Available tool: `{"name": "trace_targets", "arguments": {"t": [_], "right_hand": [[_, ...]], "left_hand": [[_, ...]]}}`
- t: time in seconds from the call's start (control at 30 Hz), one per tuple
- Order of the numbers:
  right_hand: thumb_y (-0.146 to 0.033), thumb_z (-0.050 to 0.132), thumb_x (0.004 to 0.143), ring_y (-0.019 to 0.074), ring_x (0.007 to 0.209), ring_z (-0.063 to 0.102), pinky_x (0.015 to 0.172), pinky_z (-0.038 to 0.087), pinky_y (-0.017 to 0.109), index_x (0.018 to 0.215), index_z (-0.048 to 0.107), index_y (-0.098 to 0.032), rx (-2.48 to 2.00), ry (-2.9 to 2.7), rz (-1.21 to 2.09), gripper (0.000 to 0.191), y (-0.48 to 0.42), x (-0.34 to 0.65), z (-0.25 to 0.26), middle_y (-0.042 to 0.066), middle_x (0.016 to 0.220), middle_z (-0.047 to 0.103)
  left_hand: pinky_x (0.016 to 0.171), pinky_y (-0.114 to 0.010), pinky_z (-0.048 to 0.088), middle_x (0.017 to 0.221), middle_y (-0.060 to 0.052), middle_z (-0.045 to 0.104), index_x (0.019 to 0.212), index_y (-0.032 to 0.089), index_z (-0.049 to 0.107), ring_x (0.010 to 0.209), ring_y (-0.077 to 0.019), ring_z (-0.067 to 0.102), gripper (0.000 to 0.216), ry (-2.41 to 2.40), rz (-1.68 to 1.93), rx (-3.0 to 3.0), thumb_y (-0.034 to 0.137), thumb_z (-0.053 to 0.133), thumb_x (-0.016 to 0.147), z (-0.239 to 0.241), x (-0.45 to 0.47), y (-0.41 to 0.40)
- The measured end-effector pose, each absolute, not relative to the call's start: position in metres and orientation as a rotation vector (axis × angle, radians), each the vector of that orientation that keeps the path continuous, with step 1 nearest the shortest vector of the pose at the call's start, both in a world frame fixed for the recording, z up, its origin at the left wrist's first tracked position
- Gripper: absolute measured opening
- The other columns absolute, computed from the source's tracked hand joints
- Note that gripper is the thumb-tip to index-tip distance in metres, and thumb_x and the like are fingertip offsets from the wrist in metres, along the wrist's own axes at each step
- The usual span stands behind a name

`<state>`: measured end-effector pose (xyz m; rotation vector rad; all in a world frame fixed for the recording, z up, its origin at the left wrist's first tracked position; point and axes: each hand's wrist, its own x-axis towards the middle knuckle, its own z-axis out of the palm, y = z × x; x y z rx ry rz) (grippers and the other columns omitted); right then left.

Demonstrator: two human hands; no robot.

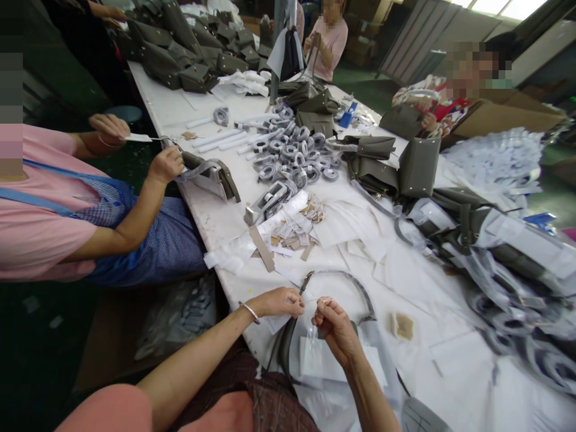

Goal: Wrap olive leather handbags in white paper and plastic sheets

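Observation:
My left hand (285,302), with a bracelet on its wrist, is closed in a pinch beside the near end of a bag handle (362,287). Across from it, my right hand (333,327) is pinched too, fingertips together. A thin string (309,300) runs faintly between the two. Below them a grey handbag (284,349) lies at the table edge, largely covered by white wrapping. A white card (310,357) in clear plastic lies over the bag, just under my right hand. The handle arches away from me and looks wrapped in film.
Coiled wrapped straps (299,159) are heaped mid-table, with paper tags (292,234) nearer me. Grey bags (418,168) and more wrapped bags (508,246) crowd the right. At left, a co-worker's hand (165,165) works on another bag (211,174). A small tan block (402,327) lies right.

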<state>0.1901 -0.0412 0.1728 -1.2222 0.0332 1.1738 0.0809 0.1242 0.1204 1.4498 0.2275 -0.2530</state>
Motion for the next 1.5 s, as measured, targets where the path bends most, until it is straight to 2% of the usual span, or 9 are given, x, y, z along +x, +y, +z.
{"name": "trace_targets", "arguments": {"t": [0.27,0.53,0.63,0.73,0.9,0.97,1.1,1.27,1.5], "right_hand": [[-0.049,0.085,0.057,0.0100,0.050,0.046,0.054,0.043,0.025,0.069,0.056,-0.021,-1.511,0.118,1.066,0.042,-0.043,0.209,0.139,-0.006,0.056,0.051],[-0.054,0.082,0.062,0.0109,0.051,0.050,0.053,0.042,0.025,0.075,0.062,-0.018,-1.506,-0.124,1.212,0.043,-0.021,0.202,0.155,-0.003,0.056,0.058],[-0.055,0.080,0.066,0.0114,0.050,0.051,0.052,0.041,0.025,0.074,0.063,-0.017,-1.462,-0.291,1.269,0.043,-0.006,0.197,0.173,-0.001,0.057,0.060],[-0.055,0.080,0.065,0.0113,0.050,0.052,0.050,0.041,0.025,0.077,0.063,-0.018,-1.468,-0.186,1.160,0.043,-0.001,0.205,0.178,0.000,0.063,0.063],[-0.049,0.088,0.053,0.0118,0.055,0.056,0.051,0.044,0.024,0.076,0.063,-0.019,-1.509,0.073,1.046,0.045,-0.019,0.221,0.160,0.000,0.068,0.065],[-0.049,0.087,0.054,0.0125,0.055,0.056,0.050,0.044,0.024,0.074,0.062,-0.020,-1.508,0.099,1.053,0.043,-0.028,0.220,0.152,-0.001,0.065,0.062],[-0.049,0.088,0.053,0.0129,0.053,0.055,0.051,0.045,0.026,0.072,0.061,-0.020,-1.542,0.112,1.037,0.044,-0.037,0.215,0.138,-0.002,0.063,0.061],[-0.047,0.084,0.052,0.0146,0.055,0.057,0.056,0.046,0.028,0.075,0.062,-0.019,-1.711,-0.051,1.044,0.042,-0.036,0.216,0.117,-0.003,0.060,0.059],[-0.051,0.071,0.061,0.0137,0.049,0.049,0.050,0.038,0.027,0.073,0.062,-0.021,-1.933,-0.173,0.941,0.034,-0.032,0.219,0.094,-0.004,0.056,0.058]], "left_hand": [[0.063,-0.022,0.040,0.078,0.001,0.060,0.100,0.014,0.064,0.065,-0.0100,0.051,0.048,0.328,-0.340,1.212,0.047,0.077,0.067,0.098,0.075,0.146],[0.097,-0.034,0.041,0.117,-0.007,0.062,0.112,0.018,0.062,0.107,-0.0233,0.055,0.051,0.316,0.002,1.793,0.020,0.076,0.063,0.107,0.103,0.131],[0.082,-0.028,0.046,0.096,-0.001,0.067,0.100,0.020,0.066,0.087,-0.0185,0.058,0.034,0.173,-0.065,1.854,0.015,0.071,0.066,0.116,0.111,0.116],[0.062,-0.023,0.042,0.067,0.003,0.060,0.085,0.018,0.066,0.062,-0.0132,0.054,0.009,0.193,-0.240,1.758,0.023,0.063,0.078,0.118,0.107,0.112],[0.055,-0.021,0.038,0.059,0.002,0.054,0.101,0.013,0.064,0.053,-0.0115,0.052,0.057,0.306,-0.241,1.363,0.063,0.038,0.093,0.115,0.082,0.134],[0.056,-0.020,0.038,0.064,0.002,0.056,0.104,0.014,0.063,0.054,-0.0101,0.050,0.060,0.334,-0.222,1.348,0.068,0.043,0.089,0.114,0.074,0.144],[0.071,-0.020,0.043,0.087,0.001,0.065,0.097,0.016,0.066,0.075,-0.0115,0.057,0.034,0.272,-0.261,1.622,0.047,0.067,0.082,0.106,0.068,0.160],[0.074,-0.025,0.042,0.079,-0.001,0.062,0.085,0.016,0.066,0.078,-0.0172,0.057,0.005,0.379,-0.280,2.057,0.017,0.062,0.082,0.094,0.072,0.165],[0.099,-0.049,0.033,0.098,-0.014,0.058,0.077,0.016,0.065,0.110,-0.0308,0.047,0.026,0.496,-0.069,2.275,0.009,0.044,0.090,0.100,0.103,0.139]]}}
